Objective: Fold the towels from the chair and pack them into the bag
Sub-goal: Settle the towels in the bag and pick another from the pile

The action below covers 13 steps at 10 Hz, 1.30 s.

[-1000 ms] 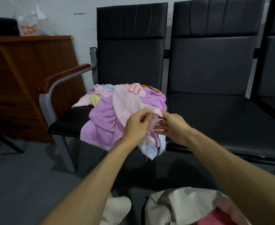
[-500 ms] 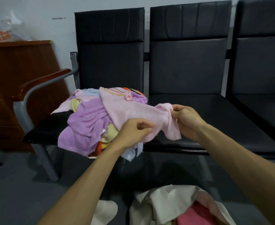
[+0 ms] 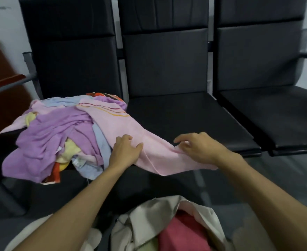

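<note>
Pink towel point(image 3: 154, 154) is overhanging the seat point(image 3: 194, 120) edge; we're pressing it with left hand point(image 3: 125, 153) flat, right hand point(image 3: 198, 149) grip unclear. Pulling now, we're risking dragging the left-of-frame pile point(image 3: 54, 138) off.

Pink towel point(image 3: 149, 142) across middle seat point(image 3: 194, 120), towel heap point(image 3: 58, 134) beside it

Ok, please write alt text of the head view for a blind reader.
A person's left hand presses a pale pink towel on a black chair seat while the right hand pinches its edge. A heap of unfolded towels lies on the seat to the left; a beige bag sits open below.
</note>
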{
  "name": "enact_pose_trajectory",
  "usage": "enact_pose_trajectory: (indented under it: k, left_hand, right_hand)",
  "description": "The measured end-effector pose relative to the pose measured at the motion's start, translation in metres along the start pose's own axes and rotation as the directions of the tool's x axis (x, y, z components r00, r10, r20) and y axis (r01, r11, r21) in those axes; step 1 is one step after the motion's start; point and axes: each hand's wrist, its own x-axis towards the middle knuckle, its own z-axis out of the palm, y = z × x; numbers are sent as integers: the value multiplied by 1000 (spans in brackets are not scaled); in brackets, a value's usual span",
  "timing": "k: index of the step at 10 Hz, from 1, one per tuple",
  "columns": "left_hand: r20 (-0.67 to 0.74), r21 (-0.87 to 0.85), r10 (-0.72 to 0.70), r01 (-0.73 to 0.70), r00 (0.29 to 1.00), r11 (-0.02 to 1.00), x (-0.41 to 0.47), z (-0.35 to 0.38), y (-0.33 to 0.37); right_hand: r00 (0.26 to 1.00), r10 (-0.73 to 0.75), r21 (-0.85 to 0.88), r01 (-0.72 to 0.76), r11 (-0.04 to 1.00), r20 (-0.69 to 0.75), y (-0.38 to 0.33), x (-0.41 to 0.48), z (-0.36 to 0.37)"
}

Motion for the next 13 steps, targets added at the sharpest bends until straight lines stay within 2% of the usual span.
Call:
enact_pose_trajectory:
  k: [1, 2, 3, 4, 5, 6, 7, 8, 9, 10, 11, 12, 13]
  left_hand:
    - [-36, 195, 75, -67, 996, 978, -14, 16, 2]
    - [-122, 219, 173, -143, 977, 965, -26, 23, 2]
    - [-176, 144, 213, -189, 961, 971, -31, 21, -1]
    - [-164, -220, 56, -92, 985, 971, -29, 13, -6]
    - [-18, -660, -176, 121, 984, 741, -30, 0, -7]
    - [185, -893, -237, 264, 954, 364, -31, -16, -9]
    - [295, -922, -209, 335, 933, 195, -34, -30, -10]
    - [376, -904, -194, 404, 906, 136, -37, -34, -11]
    - [399, -905, -193, 419, 897, 76, -40, -37, -10]
    - [400, -901, -199, 423, 895, 93, -36, -42, -14]
    - [394, -890, -154, 418, 906, 183, -39, -50, -13]
    - [310, -893, -181, 351, 933, 282, -42, -60, -16]
    - [205, -754, -160, 260, 965, 603, -44, -66, -23]
  right_hand:
    - [999, 11, -87, -7, 996, 45, 6, -7, 0]
    - [998, 23, -132, -15, 991, 65, 13, -11, 3]
    - [994, 49, -205, -30, 978, 93, 15, -11, 9]
    - [994, 94, -265, -76, 961, 54, 12, -6, 17]
    - [995, 49, -279, -71, 958, -85, 1, 7, 31]
    - [984, -44, -195, 10, 981, -170, -18, 24, 47]
    - [984, -61, -59, 52, 997, -170, -41, 42, 68]
    - [981, -11, -6, 10, 1000, -193, -53, 56, 88]
    - [974, -20, -43, 11, 999, -228, -57, 61, 99]
    - [960, -66, -37, 58, 998, -273, -59, 64, 106]
    - [954, -71, 54, 90, 994, -291, -65, 67, 110]
    - [946, -124, 50, 146, 988, -300, -70, 71, 114]
    - [930, -185, 8, 198, 980, -316, -74, 72, 115]
